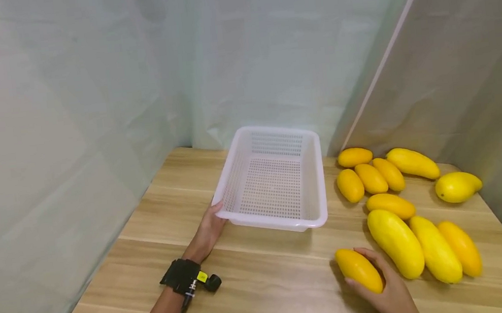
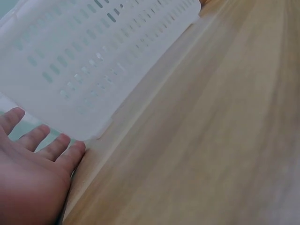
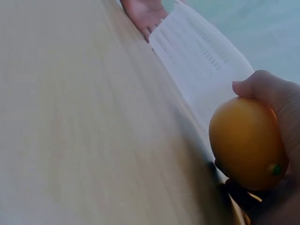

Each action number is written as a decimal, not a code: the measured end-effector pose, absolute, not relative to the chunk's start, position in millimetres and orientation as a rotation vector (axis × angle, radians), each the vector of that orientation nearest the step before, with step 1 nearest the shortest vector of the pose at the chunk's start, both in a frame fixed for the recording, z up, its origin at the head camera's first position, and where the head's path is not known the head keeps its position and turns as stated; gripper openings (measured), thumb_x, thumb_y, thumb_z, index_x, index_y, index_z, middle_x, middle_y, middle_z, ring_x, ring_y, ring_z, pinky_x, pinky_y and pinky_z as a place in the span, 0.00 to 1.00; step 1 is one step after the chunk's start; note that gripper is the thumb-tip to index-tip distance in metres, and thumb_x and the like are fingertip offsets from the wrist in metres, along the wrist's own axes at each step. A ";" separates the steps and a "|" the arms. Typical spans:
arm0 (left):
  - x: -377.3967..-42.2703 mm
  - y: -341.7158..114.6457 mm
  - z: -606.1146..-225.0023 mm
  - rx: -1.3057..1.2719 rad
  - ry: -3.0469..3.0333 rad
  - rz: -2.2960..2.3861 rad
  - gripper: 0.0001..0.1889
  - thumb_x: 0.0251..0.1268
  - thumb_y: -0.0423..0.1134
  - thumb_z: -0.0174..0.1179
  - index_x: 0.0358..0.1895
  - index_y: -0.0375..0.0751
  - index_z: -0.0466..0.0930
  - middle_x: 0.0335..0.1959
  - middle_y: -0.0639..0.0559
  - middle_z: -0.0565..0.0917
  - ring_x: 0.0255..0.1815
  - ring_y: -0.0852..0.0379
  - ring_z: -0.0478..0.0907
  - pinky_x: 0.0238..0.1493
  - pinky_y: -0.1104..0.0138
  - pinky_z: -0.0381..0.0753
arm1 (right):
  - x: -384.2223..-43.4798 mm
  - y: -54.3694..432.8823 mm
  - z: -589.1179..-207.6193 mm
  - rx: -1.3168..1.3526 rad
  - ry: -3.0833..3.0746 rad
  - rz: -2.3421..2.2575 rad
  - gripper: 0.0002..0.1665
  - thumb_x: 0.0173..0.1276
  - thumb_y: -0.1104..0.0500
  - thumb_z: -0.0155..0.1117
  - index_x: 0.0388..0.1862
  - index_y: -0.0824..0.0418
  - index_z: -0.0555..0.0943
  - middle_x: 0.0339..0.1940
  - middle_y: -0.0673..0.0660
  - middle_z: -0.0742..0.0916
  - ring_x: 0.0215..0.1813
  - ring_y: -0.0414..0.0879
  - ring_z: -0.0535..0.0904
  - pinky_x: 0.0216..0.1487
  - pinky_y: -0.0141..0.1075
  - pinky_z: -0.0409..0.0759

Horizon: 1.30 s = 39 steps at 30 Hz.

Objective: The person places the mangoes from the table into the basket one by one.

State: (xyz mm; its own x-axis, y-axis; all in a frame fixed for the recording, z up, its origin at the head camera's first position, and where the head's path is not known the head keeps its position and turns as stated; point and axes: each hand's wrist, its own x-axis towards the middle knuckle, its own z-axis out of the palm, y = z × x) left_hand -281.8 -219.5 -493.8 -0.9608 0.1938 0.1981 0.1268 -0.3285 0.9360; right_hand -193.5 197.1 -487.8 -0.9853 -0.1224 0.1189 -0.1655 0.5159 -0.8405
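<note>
A white plastic basket (image 1: 270,220) with slotted walls stands on the wooden table, nothing inside it. My left hand (image 1: 210,230) holds its near left corner, thumb on the rim. In the left wrist view, the other fingers (image 2: 70,157) extend beside the basket's outer wall. To the right of the basket and nearer to me, my right hand (image 1: 388,287) grips an orange-yellow mango (image 1: 359,269), fingers and thumb round its sides. A small green spot on this mango (image 3: 248,143) shows in the right wrist view.
Several mangoes lie on the table's right side. Small orange-yellow ones (image 1: 371,178) cluster right of the basket; larger yellow ones (image 1: 396,244) lie just beyond my right hand. Pale curtains (image 1: 268,58) border the table (image 1: 255,283) at the back and both sides.
</note>
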 end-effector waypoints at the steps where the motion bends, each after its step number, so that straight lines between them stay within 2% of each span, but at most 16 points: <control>1: -281.2 -219.8 -492.8 0.431 1.797 2.488 0.30 0.69 0.50 0.37 0.72 0.49 0.42 0.70 0.44 0.44 0.68 0.48 0.41 0.63 0.55 0.38 | -195.4 198.9 -490.6 0.256 -2.695 1.493 0.38 0.48 0.47 0.72 0.59 0.44 0.68 0.54 0.42 0.74 0.54 0.37 0.66 0.49 0.23 0.57; 7: -278.0 -221.3 -488.6 0.441 1.822 2.489 0.30 0.69 0.50 0.36 0.72 0.50 0.43 0.70 0.44 0.44 0.68 0.46 0.42 0.63 0.54 0.38 | -201.9 205.4 -485.7 0.299 -2.668 1.424 0.39 0.49 0.47 0.72 0.61 0.45 0.68 0.57 0.43 0.73 0.55 0.38 0.66 0.51 0.21 0.56; 15: -277.5 -219.3 -484.4 0.446 1.836 2.482 0.29 0.69 0.50 0.36 0.72 0.53 0.43 0.71 0.47 0.44 0.68 0.48 0.41 0.63 0.54 0.38 | -214.5 219.6 -451.9 0.368 -2.626 1.294 0.41 0.49 0.52 0.73 0.63 0.43 0.68 0.57 0.43 0.72 0.55 0.38 0.64 0.49 0.22 0.55; 21: -277.4 -219.7 -486.3 0.441 1.843 2.486 0.29 0.69 0.49 0.36 0.72 0.53 0.43 0.70 0.48 0.46 0.68 0.48 0.42 0.62 0.54 0.39 | -227.8 224.4 -422.9 0.403 -2.584 1.293 0.43 0.49 0.57 0.73 0.64 0.43 0.66 0.60 0.42 0.71 0.56 0.39 0.64 0.47 0.23 0.60; 28: -279.5 -220.1 -488.6 0.434 1.848 2.478 0.28 0.69 0.50 0.36 0.71 0.56 0.45 0.71 0.49 0.46 0.68 0.48 0.43 0.62 0.53 0.40 | -239.6 215.6 -394.9 0.360 -2.631 1.267 0.40 0.52 0.53 0.71 0.64 0.39 0.66 0.59 0.39 0.72 0.50 0.38 0.68 0.40 0.27 0.66; 39: -277.5 -217.2 -489.8 0.405 1.821 2.484 0.28 0.68 0.50 0.37 0.71 0.58 0.45 0.71 0.48 0.46 0.68 0.47 0.43 0.62 0.53 0.40 | -254.0 186.1 -378.1 0.624 -2.501 1.395 0.41 0.50 0.60 0.72 0.64 0.44 0.68 0.60 0.42 0.72 0.57 0.41 0.66 0.49 0.25 0.63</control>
State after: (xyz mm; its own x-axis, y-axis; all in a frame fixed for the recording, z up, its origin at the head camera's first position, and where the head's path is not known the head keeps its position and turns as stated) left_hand -277.5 -217.2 -489.8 -0.9654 0.1811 0.1876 0.1245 -0.3122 0.9418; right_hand -254.0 186.1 -378.1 -0.8884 -0.2595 0.3788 -0.4586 0.4625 -0.7588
